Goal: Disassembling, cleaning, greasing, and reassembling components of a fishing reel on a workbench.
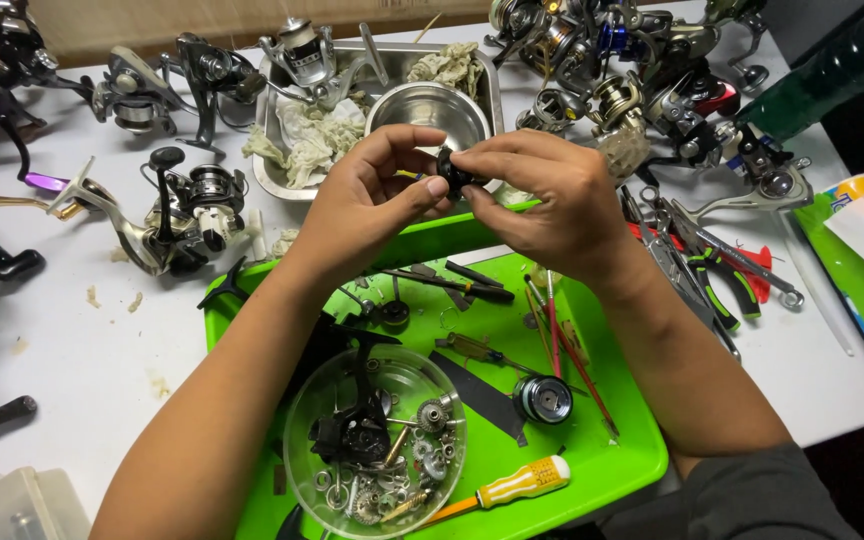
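Both hands are working a small black reel part (452, 172) above the far edge of the green tray (612, 440): the left hand (367, 205) is pinching it between thumb and fingertips, and the right hand (552, 195) is gripping its other side. Keeping it over the tray looks wise, so anything that drops lands there and not among the reels on the white surface (72, 350).
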